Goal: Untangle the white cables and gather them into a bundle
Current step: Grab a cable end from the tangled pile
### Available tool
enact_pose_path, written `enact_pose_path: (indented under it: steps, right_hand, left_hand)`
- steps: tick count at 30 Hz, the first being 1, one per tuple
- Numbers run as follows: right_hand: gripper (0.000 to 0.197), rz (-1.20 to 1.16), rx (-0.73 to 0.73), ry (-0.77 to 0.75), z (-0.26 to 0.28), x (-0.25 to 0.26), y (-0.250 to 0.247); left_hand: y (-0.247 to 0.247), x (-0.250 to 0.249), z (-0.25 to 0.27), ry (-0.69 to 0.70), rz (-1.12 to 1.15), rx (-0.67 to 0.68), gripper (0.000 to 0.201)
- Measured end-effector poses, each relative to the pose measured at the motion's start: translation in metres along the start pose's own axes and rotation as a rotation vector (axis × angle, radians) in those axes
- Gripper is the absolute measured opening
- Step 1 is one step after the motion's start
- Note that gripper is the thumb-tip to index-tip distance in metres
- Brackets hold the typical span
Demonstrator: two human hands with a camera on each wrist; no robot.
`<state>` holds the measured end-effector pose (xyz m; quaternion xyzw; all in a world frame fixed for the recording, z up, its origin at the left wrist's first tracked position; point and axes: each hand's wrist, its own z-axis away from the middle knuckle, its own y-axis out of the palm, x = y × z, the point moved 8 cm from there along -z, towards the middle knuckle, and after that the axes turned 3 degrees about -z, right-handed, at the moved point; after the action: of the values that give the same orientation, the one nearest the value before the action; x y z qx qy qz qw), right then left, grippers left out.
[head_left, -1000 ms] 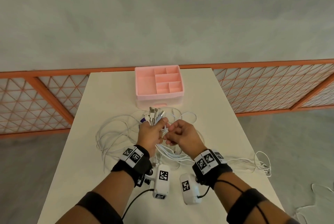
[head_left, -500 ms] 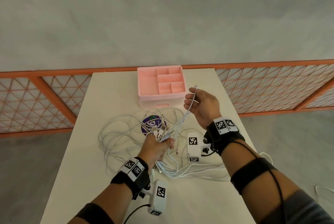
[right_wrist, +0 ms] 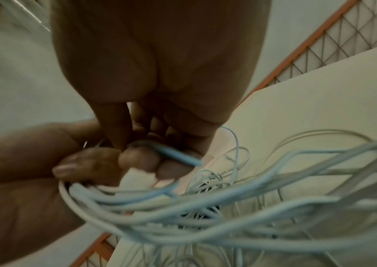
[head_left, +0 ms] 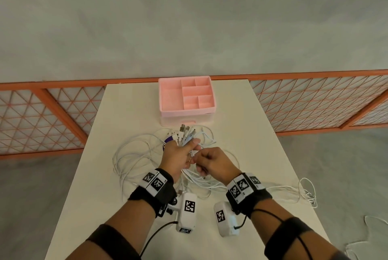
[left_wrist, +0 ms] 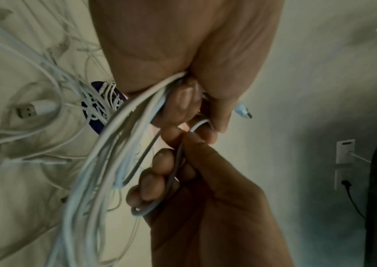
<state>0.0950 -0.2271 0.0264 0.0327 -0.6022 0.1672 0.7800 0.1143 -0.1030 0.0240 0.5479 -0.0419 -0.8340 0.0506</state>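
Observation:
Several white cables [head_left: 134, 154] lie in loose tangled loops on the white table [head_left: 241, 112]. My left hand [head_left: 178, 154] grips a bunch of them, with their plug ends [head_left: 185, 131] fanning out above the fist toward the pink box. In the left wrist view the gripped strands [left_wrist: 123, 130] run down from the left hand [left_wrist: 183, 101]. My right hand [head_left: 214, 162] sits right beside the left and holds one white cable [left_wrist: 146, 211] in its curled fingers [left_wrist: 153, 182]. The right wrist view shows the right hand [right_wrist: 151, 137] over a blurred cable sheaf [right_wrist: 228, 207].
A pink compartment box [head_left: 186, 96] stands at the table's far middle. A purple round sticker [head_left: 169, 139] lies under the cables. More cable [head_left: 304, 192] hangs over the table's right edge. An orange lattice railing [head_left: 315, 102] runs behind the table.
My right hand, raised near the pink box with one cable half a second ago, has come back down beside the left hand. The left fist has lifted toward the box, plugs pointing up.

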Motion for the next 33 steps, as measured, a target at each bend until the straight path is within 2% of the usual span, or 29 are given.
enact_pose_path:
  steps: [1, 3, 5, 6, 8, 10, 11, 13, 14, 15, 17, 21, 25, 28, 33]
  right_hand:
    - [0.019, -0.047, 0.010, 0.022, 0.002, 0.001, 0.000]
    - [0.022, -0.291, -0.015, 0.116, 0.004, -0.001, -0.006]
    - [0.038, -0.549, -0.080, 0.237, 0.004, -0.008, -0.013]
    - [0.046, -0.607, -0.117, 0.292, 0.002, -0.013, -0.015]
    - [0.058, -0.533, -0.207, 0.352, 0.001, -0.020, -0.022]
    - [0.058, -0.407, -0.282, 0.368, 0.001, -0.021, -0.030]
    - [0.058, -0.379, -0.302, 0.376, 0.001, -0.020, -0.032]
    - [0.054, -0.385, -0.313, 0.397, 0.000, -0.019, -0.034]
    - [0.050, -0.397, -0.319, 0.403, 0.000, -0.019, -0.036]
    - [0.042, -0.414, -0.328, 0.401, -0.001, -0.020, -0.039]
    - [0.023, -0.476, -0.360, 0.368, -0.004, -0.021, -0.050]
    - [0.007, -0.613, -0.508, 0.232, -0.007, -0.004, -0.081]
    - [0.009, -0.753, -0.582, 0.117, -0.007, 0.017, -0.107]
    - [0.008, -0.856, -0.519, 0.027, -0.009, 0.035, -0.119]
    - [0.020, -0.748, -0.433, -0.079, -0.007, 0.067, -0.135]
  left_hand:
    - [-0.002, 0.001, 0.002, 0.009, 0.004, -0.020, 0.030]
    - [-0.004, 0.006, 0.003, 0.027, 0.020, -0.022, 0.034]
    - [-0.002, 0.011, 0.005, 0.050, -0.012, 0.033, 0.040]
    - [-0.001, 0.011, 0.007, 0.066, -0.048, 0.062, 0.041]
    - [0.002, 0.010, 0.010, 0.105, -0.133, 0.100, 0.037]
    - [0.006, 0.007, 0.012, 0.138, -0.188, 0.118, 0.034]
    - [0.007, 0.007, 0.012, 0.142, -0.203, 0.119, 0.037]
    - [0.006, 0.010, 0.012, 0.127, -0.244, 0.118, 0.059]
    - [0.006, 0.011, 0.012, 0.121, -0.265, 0.141, 0.060]
    - [0.008, 0.011, 0.014, 0.127, -0.289, 0.176, 0.050]
    - [0.009, 0.013, 0.018, 0.121, -0.308, 0.213, 0.030]
    - [-0.008, 0.021, 0.014, 0.063, -0.217, 0.098, 0.029]
    - [-0.009, 0.020, 0.011, 0.070, -0.242, 0.078, 0.033]
    - [-0.009, 0.021, 0.006, 0.059, -0.241, 0.072, 0.031]
    - [-0.017, 0.031, 0.007, 0.003, -0.142, 0.048, 0.015]
